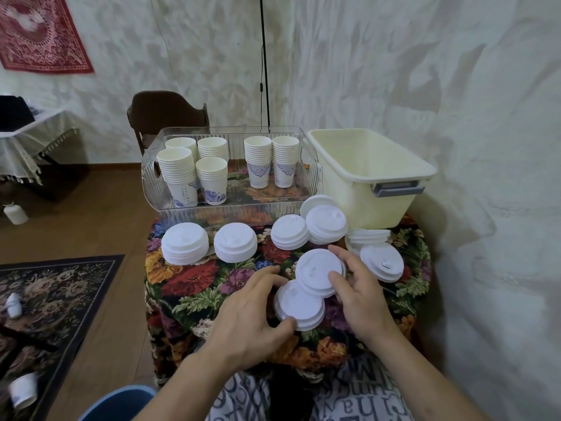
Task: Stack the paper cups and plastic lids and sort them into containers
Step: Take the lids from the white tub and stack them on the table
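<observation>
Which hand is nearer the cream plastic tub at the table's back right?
Right. The right hand grips a white lid stack just in front of the cream plastic tub; the left hand holds another stack farther left and nearer the person.

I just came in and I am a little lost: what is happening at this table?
A person is sorting cups and lids. The left hand grips one lid stack, and the right hand holds a second stack leaning on it. Other lid stacks sit on the flowered cloth. The cup stacks already stand in the clear bin. The cream tub seems to hold no lids yet.
</observation>
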